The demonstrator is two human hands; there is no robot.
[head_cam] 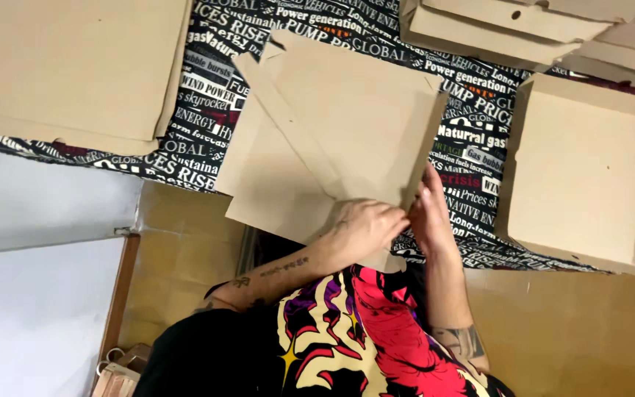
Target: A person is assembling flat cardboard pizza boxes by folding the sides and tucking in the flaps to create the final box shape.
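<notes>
A flat brown cardboard box blank point(332, 140), partly folded, lies at centre; its right flap stands raised at three o'clock, its near edge at six o'clock.

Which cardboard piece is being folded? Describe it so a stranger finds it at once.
Start at the black tablecloth printed with white lettering. The half-folded box blank lies at its middle, under both hands. Unlike the flat stack and the finished open box, its right flap stands up.

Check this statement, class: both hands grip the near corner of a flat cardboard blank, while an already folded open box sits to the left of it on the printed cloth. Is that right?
One detail is wrong. The folded open box sits to the right of the cardboard blank, not the left. The head view shows it. The rest stands: the left hand and right hand grip the blank's near corner, on the printed cloth.
</notes>
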